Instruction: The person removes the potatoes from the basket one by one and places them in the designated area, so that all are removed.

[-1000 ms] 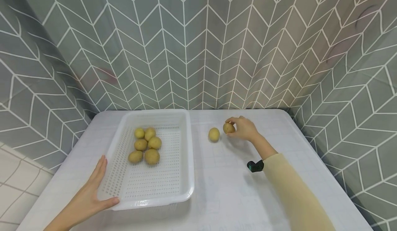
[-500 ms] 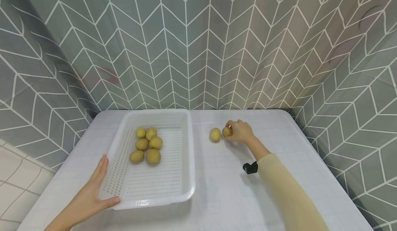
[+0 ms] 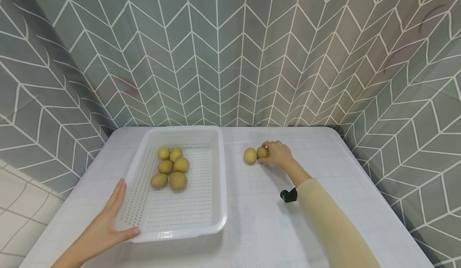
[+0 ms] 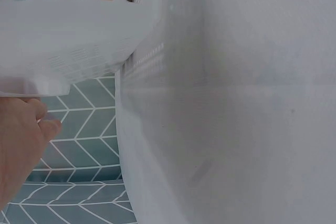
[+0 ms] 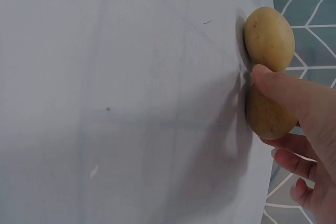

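Note:
My right hand (image 3: 279,154) pinches a small brownish potato (image 5: 269,113) between thumb and fingers, low at the table surface. Right beside it on the left sits a paler yellow potato (image 3: 250,156); in the right wrist view the two look to be touching. My left hand (image 3: 104,224) rests against the near left corner of a white perforated plastic basket (image 3: 212,230), fingers straight along its side and thumb on the front rim. Inside the basket several potatoes (image 3: 178,181) lie grouped toward the back left. The left wrist view shows the left hand (image 4: 23,140) at the basket's rim.
A white cloth covers the table (image 3: 252,220). Grey patterned curtains (image 3: 230,60) stand behind and at both sides. A small black device (image 3: 289,196) sits at the right wrist.
My right hand has moved the brownish potato slightly left and down, up beside the yellow one. The left hand and the basket have stayed in place.

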A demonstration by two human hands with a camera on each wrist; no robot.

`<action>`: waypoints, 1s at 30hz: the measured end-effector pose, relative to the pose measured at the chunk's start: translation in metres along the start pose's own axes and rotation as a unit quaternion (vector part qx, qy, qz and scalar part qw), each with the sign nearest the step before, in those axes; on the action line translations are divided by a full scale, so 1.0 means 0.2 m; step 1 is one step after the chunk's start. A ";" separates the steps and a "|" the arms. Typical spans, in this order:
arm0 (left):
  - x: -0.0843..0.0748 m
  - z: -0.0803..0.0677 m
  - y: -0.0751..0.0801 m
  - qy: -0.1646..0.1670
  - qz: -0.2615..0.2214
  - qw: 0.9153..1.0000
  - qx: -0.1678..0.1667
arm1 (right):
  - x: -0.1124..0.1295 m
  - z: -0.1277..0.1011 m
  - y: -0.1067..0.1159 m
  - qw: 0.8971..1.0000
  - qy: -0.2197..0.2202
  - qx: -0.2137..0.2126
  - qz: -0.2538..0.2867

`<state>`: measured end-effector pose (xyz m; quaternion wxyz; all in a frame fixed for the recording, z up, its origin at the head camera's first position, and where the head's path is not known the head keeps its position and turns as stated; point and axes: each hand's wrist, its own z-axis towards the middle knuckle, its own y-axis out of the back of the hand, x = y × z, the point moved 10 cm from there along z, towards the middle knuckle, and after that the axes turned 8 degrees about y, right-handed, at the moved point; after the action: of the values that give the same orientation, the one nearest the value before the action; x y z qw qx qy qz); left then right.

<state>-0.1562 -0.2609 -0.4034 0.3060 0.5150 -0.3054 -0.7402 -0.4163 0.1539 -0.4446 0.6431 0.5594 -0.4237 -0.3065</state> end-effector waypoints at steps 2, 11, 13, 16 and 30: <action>0.00 0.00 0.00 0.000 0.003 1.000 0.000 | 0.00 -0.01 0.00 1.000 -0.003 0.003 0.004; 0.00 0.00 0.00 0.005 0.001 1.000 0.001 | -0.05 -0.05 0.06 1.000 -0.003 -0.010 0.021; 0.00 0.00 0.00 0.005 0.002 1.000 0.002 | -0.06 -0.06 0.07 1.000 -0.004 -0.016 0.024; 0.00 0.00 0.00 0.004 0.000 1.000 0.001 | -0.07 -0.07 0.10 0.999 0.003 -0.039 0.037; 0.04 0.00 -0.03 0.041 -0.014 0.999 0.028 | 0.01 -0.06 0.23 0.976 0.105 -0.148 0.119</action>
<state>-0.1595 -0.2624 -0.4125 0.2931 0.5576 -0.3063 -0.7137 -0.4075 0.1666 -0.3990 0.7914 0.4325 -0.3677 -0.2269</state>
